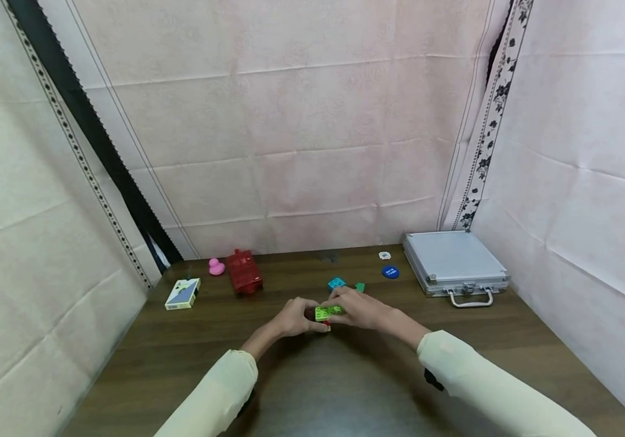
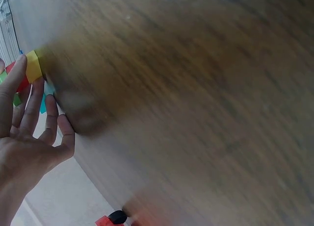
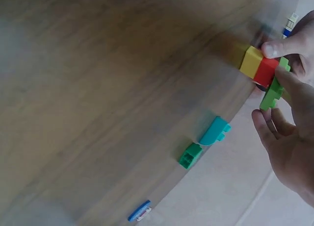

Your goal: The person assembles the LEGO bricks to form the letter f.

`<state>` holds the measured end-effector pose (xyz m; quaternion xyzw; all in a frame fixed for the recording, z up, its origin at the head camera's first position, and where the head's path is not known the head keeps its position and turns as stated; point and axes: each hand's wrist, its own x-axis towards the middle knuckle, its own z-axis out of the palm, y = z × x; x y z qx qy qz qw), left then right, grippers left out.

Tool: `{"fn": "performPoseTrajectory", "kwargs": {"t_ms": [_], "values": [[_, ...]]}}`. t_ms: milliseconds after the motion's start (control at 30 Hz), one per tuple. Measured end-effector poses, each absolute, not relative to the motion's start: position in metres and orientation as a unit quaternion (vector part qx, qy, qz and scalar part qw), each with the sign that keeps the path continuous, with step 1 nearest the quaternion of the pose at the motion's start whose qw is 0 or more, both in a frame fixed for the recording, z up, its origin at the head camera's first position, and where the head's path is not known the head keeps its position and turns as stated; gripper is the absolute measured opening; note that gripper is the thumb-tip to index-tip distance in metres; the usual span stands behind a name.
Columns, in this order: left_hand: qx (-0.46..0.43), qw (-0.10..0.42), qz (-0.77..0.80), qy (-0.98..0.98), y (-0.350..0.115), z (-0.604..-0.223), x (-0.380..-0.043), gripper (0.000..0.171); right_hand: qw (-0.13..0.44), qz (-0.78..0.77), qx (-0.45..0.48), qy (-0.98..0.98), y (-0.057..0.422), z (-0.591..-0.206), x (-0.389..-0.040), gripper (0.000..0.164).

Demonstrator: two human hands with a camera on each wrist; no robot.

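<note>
Near the middle of the table, both hands meet at a small stack of toy building bricks. A yellow brick [image 3: 251, 62] is lowest, a red brick [image 3: 266, 71] sits above it, and a long lime-green brick [image 3: 271, 95] lies across the top. My left hand [image 1: 293, 317] grips the red brick from the side, its thumb on the near face. My right hand [image 1: 360, 308] pinches the lime-green brick between thumb and fingers. Just behind the hands are a turquoise brick [image 1: 337, 283] with a rounded side and a smaller green brick [image 1: 360, 286].
At the back left stand a red toy [image 1: 244, 272], a pink duck [image 1: 216, 267] and a card box [image 1: 183, 294]. A blue disc [image 1: 391, 272] and a white chip [image 1: 385, 255] lie at the back right, beside a silver case [image 1: 454, 261]. Cloth hangs behind and along both sides.
</note>
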<state>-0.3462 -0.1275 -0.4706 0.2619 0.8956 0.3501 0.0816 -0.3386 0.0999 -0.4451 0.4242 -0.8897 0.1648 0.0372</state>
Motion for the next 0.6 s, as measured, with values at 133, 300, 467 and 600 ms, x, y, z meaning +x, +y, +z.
{"fn": "performPoseTrajectory", "kwargs": {"t_ms": [133,300,467,600], "values": [[0.263,0.082,0.344,0.897,-0.1277,-0.4693,-0.3464,0.033,0.045,0.169,0.425,-0.888,0.101,-0.4488,-0.3395,0.036],[0.263,0.078,0.343,0.898,-0.1272,-0.4715,-0.3477,0.03,0.057,0.162,0.42,-0.891,0.1022,-0.453,-0.3385,0.037],[0.262,0.077,0.344,0.898,-0.1268,-0.4736,-0.3457,0.032,0.049,0.173,0.42,-0.889,0.1046,-0.4542,-0.3384,0.037],[0.264,0.078,0.345,0.897,-0.1265,-0.4736,-0.3448,0.033,0.041,0.204,0.415,-0.886,0.1094,-0.4466,-0.3426,0.039]]}}
